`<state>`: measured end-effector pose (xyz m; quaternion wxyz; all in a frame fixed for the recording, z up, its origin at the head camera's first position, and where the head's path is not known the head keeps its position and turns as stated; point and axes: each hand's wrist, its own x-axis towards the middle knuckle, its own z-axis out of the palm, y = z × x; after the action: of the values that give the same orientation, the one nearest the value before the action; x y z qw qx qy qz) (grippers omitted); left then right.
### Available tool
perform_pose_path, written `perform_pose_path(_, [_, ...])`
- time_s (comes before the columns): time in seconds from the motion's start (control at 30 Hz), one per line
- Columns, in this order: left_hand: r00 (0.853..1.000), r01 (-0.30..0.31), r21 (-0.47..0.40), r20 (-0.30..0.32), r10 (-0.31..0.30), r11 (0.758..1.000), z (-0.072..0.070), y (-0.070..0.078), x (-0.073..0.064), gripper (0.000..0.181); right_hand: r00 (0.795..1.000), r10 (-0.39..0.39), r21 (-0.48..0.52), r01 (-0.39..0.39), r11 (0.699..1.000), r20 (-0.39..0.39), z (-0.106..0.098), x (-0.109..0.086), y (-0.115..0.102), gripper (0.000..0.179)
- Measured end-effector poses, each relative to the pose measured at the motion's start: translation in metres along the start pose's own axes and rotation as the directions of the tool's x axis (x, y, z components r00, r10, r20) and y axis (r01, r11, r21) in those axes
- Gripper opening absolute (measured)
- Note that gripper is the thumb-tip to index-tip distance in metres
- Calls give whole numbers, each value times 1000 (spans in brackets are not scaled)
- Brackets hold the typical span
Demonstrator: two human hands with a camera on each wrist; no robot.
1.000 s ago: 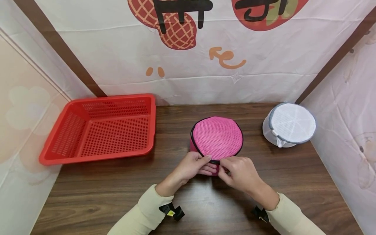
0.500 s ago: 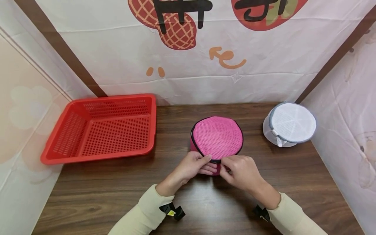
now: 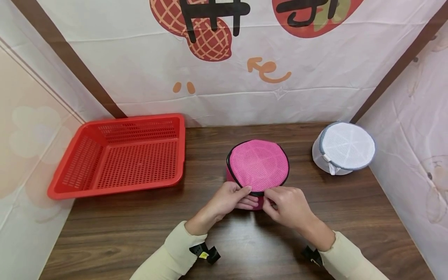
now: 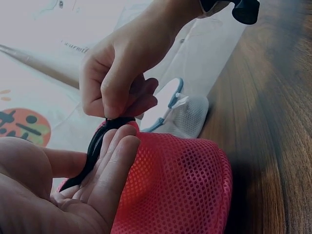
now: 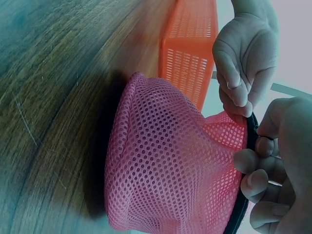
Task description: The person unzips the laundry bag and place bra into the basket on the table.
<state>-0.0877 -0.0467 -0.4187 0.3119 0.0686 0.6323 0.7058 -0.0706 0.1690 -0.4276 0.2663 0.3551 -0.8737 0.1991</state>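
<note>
A pink mesh laundry bag stands on the table, a round drum shape with a black-edged top. My left hand pinches the near side of that black edge, thumb on top and fingers stretched beneath against the mesh. Beside it, my right hand grips the same edge between thumb and curled index finger. In the left wrist view the black zipper band runs from the left thumb up to the right fingertips. Whatever small piece the right fingertips pinch is hidden by them. The bag's mesh side bulges in the right wrist view.
A red plastic basket with perforated walls sits at the left back of the wooden table. Toward the right back is a white mesh laundry bag with grey-blue trim. Printed cloth walls enclose the back and both sides.
The right hand has shifted very slightly right along the black edge. The left hand keeps its hold, and the bag stays in place.
</note>
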Motion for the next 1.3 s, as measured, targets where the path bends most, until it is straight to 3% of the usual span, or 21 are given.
perform_pose_path(0.67, [1000,8,7,0,-8,1000,0,-1,-1,34,999,-12,-10,12,1000,-30,1,-6,5,20])
perform_pose_path(1.03, [1000,0,4,-2,0,1000,-2,-2,-3,34,999,41,-36,-41,999,10,-7,-9,7,20])
perform_pose_path(1.3, [1000,4,8,4,-4,1000,-2,-1,-3,34,999,46,-63,-47,997,-14,-11,-10,11,22])
